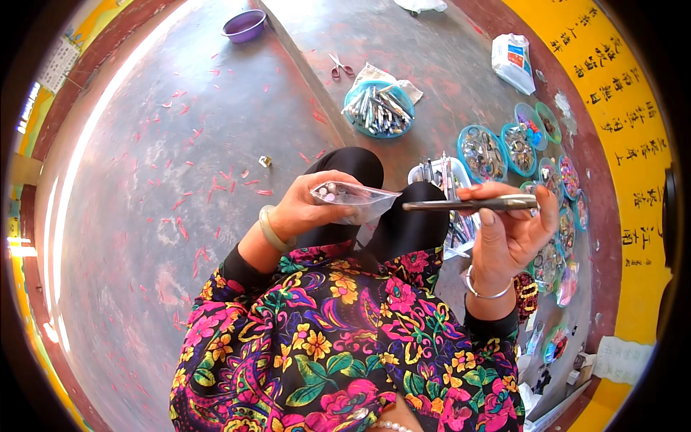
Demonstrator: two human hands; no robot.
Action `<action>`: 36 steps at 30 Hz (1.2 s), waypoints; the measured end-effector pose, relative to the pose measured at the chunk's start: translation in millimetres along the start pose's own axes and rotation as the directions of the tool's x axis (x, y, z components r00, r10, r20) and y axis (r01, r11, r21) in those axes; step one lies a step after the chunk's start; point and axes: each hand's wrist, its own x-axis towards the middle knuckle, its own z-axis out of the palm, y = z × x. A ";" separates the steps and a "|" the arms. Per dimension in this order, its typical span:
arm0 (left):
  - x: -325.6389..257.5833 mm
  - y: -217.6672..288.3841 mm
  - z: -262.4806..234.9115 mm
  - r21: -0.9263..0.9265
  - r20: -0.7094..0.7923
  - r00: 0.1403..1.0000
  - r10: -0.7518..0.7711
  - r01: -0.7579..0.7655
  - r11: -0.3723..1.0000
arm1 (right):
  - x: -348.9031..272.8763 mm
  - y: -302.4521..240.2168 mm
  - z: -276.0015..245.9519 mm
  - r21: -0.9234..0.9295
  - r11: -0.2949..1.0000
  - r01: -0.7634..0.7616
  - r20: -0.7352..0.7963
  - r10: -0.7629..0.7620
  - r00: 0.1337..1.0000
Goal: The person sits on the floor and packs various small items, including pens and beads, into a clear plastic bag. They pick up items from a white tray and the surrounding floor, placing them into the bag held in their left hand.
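Observation:
My left hand (317,200) is closed around a clear plastic bag (371,204), its flat end pointing right. Small round pinkish and whitish ends (329,193) show in the bag beside my fingers; the rest of its contents is hard to make out. Held level in my right hand (515,234), between thumb and fingers, is a slim dark pen (461,205) with a paler, metallic-looking part at its right end. Its left tip is close to the bag but apart from it. Behind the pen, beside my knee, stands a white basket (414,175) with many pens.
Ahead sits a blue basket (348,119) full of pens, with scissors (338,67) beyond it. Several round baskets of small goods, one a blue basket (464,137), line the right wall. A purple basin (245,27) stands far left. Red scraps (183,230) litter the floor.

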 end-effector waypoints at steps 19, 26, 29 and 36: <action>-0.4 0.9 2.1 -0.064 -0.024 1.000 0.014 -0.015 0.998 | 19.0 34.8 40.1 -0.241 0.958 -0.156 0.200 0.207 0.958; -1.6 1.1 0.1 -0.087 -0.042 0.999 -0.003 -0.001 0.996 | 17.0 43.9 39.5 -0.453 0.891 0.009 0.336 0.162 0.928; -2.1 0.4 -0.8 -0.069 -0.052 0.998 0.020 -0.024 0.997 | 16.2 47.8 41.9 -0.453 0.890 0.042 0.347 0.133 0.928; -2.5 -0.1 -1.6 -0.055 -0.065 0.998 0.021 -0.024 0.998 | 9.9 47.8 38.7 -0.408 0.897 -0.169 0.186 0.263 0.947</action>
